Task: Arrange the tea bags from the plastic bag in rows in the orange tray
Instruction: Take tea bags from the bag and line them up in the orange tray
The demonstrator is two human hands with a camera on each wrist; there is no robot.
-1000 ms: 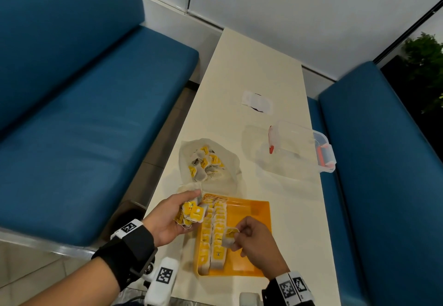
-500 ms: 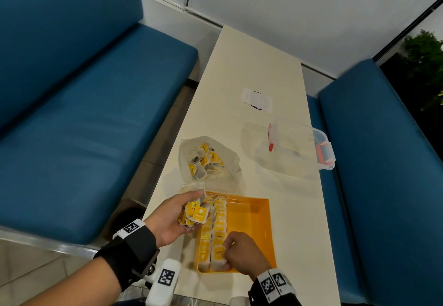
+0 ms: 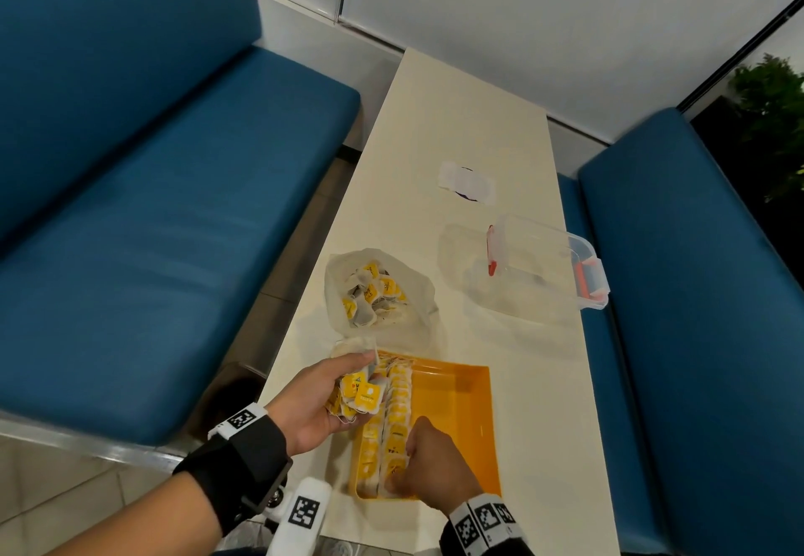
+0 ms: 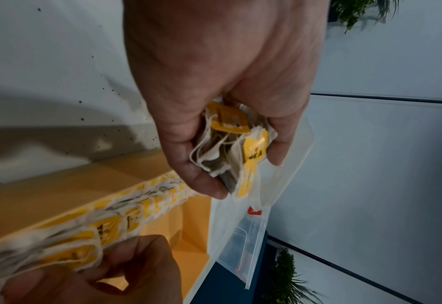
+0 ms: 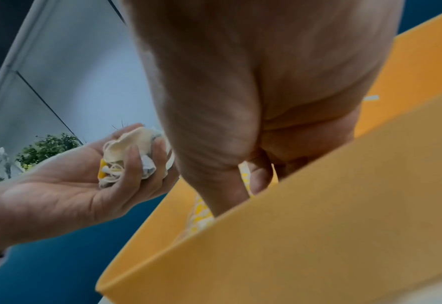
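The orange tray [image 3: 457, 403] sits at the table's near end with two rows of yellow-tagged tea bags [image 3: 393, 407] along its left side. My left hand [image 3: 324, 399] hovers over the tray's left edge and grips a bunch of tea bags [image 4: 234, 144]. My right hand [image 3: 428, 459] reaches into the tray's near left corner, fingers curled down onto the tea bag at the near end of the second row [image 4: 84, 251]. The plastic bag [image 3: 378, 290] lies open just beyond the tray with several tea bags inside.
A clear plastic box [image 3: 535, 268] with red clips lies on the table's right side. A white packet [image 3: 467, 183] lies farther up the table. Blue benches [image 3: 152, 250] flank the narrow table [image 3: 457, 120]. The tray's right half [image 3: 461, 433] holds nothing.
My right hand moved from above the tray's middle, where it held one tea bag, down to the near end of the second row. The left hand kept its bunch in place.
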